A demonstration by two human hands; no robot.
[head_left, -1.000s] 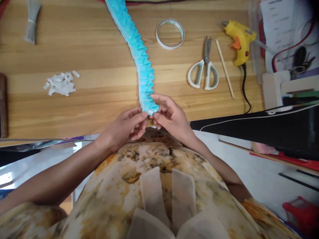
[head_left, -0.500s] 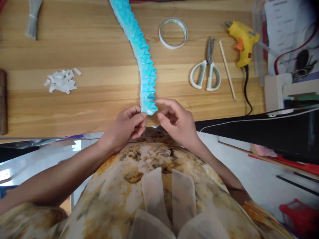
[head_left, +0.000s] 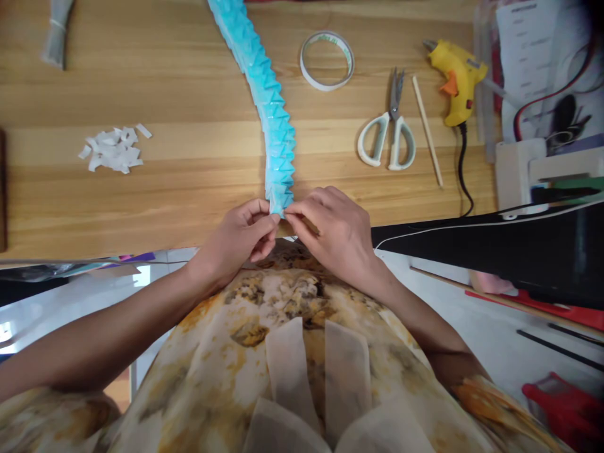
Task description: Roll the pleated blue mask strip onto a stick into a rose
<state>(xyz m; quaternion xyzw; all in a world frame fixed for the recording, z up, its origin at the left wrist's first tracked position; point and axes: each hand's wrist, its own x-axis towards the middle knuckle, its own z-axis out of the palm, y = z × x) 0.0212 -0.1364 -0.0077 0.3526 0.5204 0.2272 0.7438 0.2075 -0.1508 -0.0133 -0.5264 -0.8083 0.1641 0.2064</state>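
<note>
A long folded blue paper chain curves down the wooden table from the top edge to the near edge. My left hand pinches the chain's near end from the left. From the right, my right hand has its fingertips closed on the same end. Both hands meet at the table's front edge, just above my patterned shirt.
A ring of white tape, scissors, a thin wooden stick and a yellow glue gun with its black cord lie right of the chain. White paper scraps sit at the left. A black panel lies at the right.
My right hand let go of the chain's end half a second ago and has closed on it again. The left hand has kept its pinch.
</note>
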